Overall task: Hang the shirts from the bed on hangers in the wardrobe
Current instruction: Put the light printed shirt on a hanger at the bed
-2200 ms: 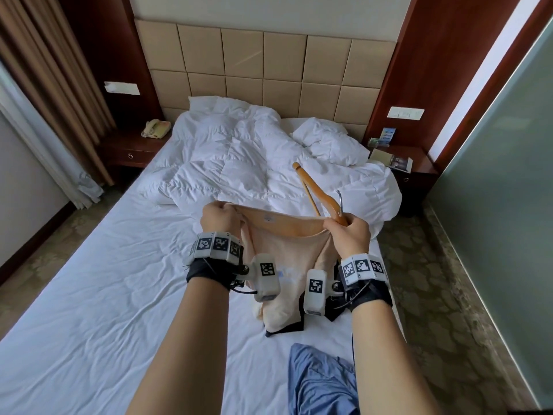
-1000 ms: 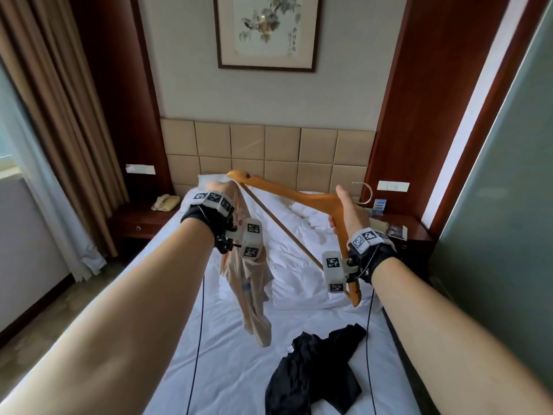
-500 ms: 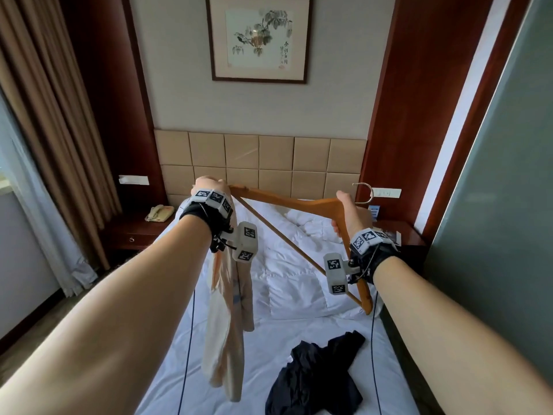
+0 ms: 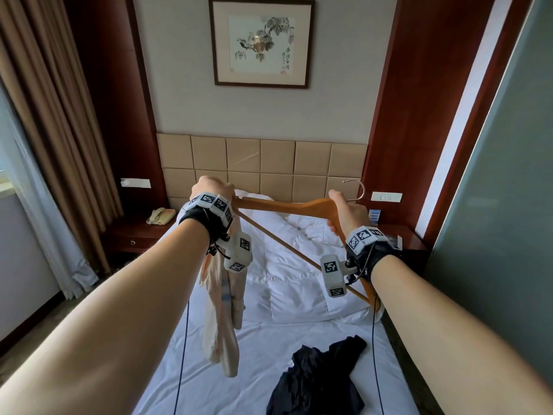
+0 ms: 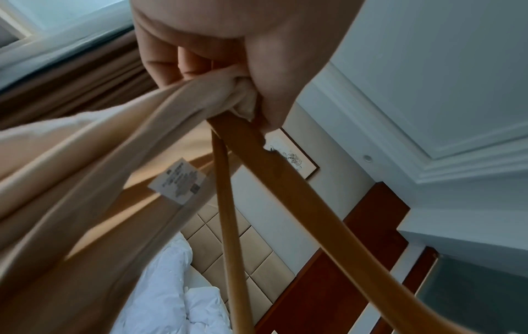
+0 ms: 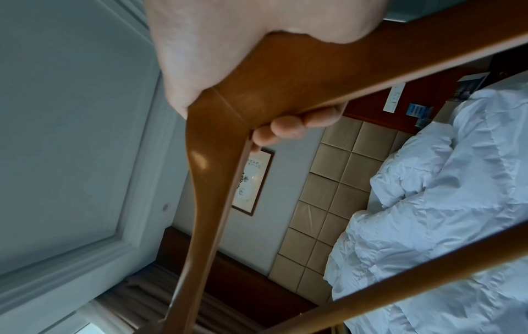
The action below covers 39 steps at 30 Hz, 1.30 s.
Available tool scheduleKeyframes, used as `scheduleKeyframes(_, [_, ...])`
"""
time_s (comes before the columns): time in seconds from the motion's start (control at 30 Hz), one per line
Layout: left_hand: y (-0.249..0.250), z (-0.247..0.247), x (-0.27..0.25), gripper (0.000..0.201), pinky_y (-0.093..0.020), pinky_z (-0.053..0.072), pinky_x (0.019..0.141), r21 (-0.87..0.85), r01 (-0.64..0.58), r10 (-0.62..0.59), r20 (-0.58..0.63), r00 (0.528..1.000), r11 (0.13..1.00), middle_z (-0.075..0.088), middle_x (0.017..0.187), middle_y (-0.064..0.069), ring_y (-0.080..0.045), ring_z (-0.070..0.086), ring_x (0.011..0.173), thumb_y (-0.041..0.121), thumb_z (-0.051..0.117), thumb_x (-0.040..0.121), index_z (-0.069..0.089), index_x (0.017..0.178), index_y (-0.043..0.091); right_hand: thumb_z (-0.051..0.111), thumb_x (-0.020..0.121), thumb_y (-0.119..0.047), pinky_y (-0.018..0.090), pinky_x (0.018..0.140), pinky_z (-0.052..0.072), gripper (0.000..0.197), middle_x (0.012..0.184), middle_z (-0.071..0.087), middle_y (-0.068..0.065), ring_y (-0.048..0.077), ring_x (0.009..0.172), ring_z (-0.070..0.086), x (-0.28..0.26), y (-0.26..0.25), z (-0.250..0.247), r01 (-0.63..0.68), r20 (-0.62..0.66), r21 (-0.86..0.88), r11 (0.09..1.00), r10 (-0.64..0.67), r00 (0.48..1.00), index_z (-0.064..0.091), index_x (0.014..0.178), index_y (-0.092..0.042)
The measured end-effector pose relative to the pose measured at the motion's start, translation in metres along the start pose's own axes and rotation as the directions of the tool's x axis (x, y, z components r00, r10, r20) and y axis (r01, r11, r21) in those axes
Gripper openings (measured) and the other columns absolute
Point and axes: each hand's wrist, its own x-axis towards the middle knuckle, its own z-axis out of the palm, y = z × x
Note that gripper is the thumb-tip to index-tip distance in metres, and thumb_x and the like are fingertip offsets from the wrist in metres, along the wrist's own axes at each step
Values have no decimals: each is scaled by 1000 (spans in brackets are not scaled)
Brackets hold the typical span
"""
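The person holds a wooden hanger (image 4: 287, 206) up in the air over the bed (image 4: 299, 295). The right hand (image 4: 347, 212) grips the middle of the hanger, just under its metal hook (image 4: 357, 190). Its fingers (image 6: 288, 125) are curled tight round the wood. This grip probably keeps the hanger steady, like a handle.

The left hand (image 4: 212, 190) is at the far left tip of the hanger. Its fingers (image 5: 183, 61) pinch a bunched bit of the peach shirt (image 4: 223, 310) right against the wooden end. It looks like the hand is pulling the shirt over that end, so the shoulder can sit on it. The rest of the shirt hangs down loose under the left wrist, well above the sheet. A white label (image 5: 178, 180) shows inside the cloth.

The right end of the hanger is bare, so I think the shirt is only started. A black shirt (image 4: 317, 381) lies crumpled on the bed below, waiting its turn. The wardrobe is not in view.
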Motion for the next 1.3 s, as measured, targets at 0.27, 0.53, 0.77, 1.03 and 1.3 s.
scheduleKeyframes(0.27, [5,11,-9,13,-31,57,71,150,-116,92,162,983,982,72,80,-8,-27,68,74,22,67,75,76,77,12,54,79,-78,28,59,51,65,64,72,8,14,49,61,-7,-15,16,138,104,-129,982,-125,987,61,61,-16])
scheduleKeyframes(0.53, [16,18,-16,15,-30,55,65,167,-201,158,240,958,965,72,79,-11,-26,61,66,22,71,80,74,76,8,73,65,-75,27,53,47,71,69,67,9,16,54,58,-9,-28,25,179,281,-113,977,-142,949,67,86,-7])
scheduleKeyframes(0.77, [45,25,-27,16,-33,57,67,116,-335,298,258,919,935,62,65,-3,-25,62,66,22,66,81,75,75,11,69,79,-1,33,60,47,20,70,63,7,23,67,56,-20,-49,41,283,414,-234,930,-169,895,62,85,-19])
scheduleKeyframes(1.03, [75,26,-35,24,-28,44,61,102,-419,382,260,887,902,59,73,-6,-26,49,67,22,61,83,74,86,2,59,68,-3,39,58,45,19,60,63,11,26,57,53,-18,-60,46,311,434,-278,909,-170,885,61,83,-15])
scheduleKeyframes(1.3, [97,27,-54,33,-32,43,80,184,-490,417,327,848,852,59,86,-11,-29,54,88,33,43,91,53,69,11,65,67,-17,44,79,58,21,76,72,19,31,69,69,-15,-65,47,340,425,-299,892,-195,884,68,83,-3])
